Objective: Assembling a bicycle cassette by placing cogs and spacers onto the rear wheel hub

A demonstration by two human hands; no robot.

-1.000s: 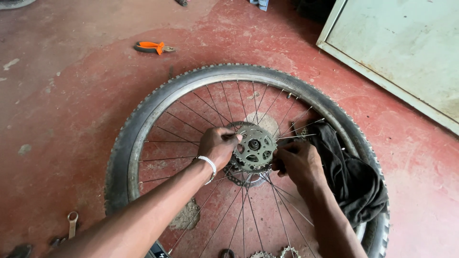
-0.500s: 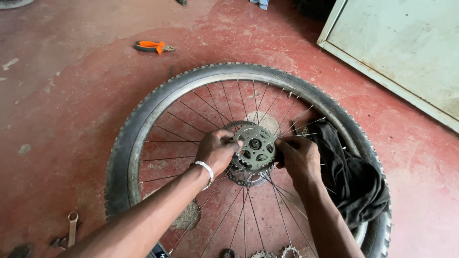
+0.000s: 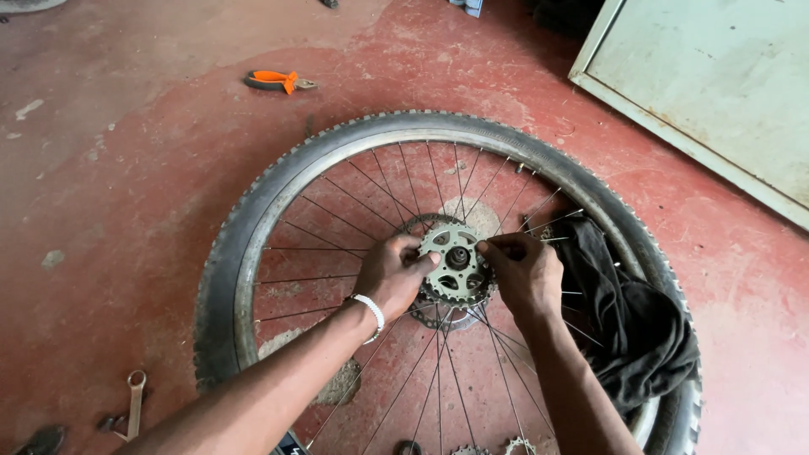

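Red floor [image 3: 126,194], both hands on cassette [image 3: 455,265]

I see a red painted concrete floor [image 3: 126,194], worn and patchy, with pale scuffs and grey bare spots. Top right, a pale grey-green metal panel [image 3: 716,76] lies at an angle, its edge rusty. An orange-handled tool [image 3: 276,80] sits on the floor near the top. A spanner [image 3: 135,403] lies bottom left. Light is soft, even daylight with no hard shadows. I can't see any walls or windows.
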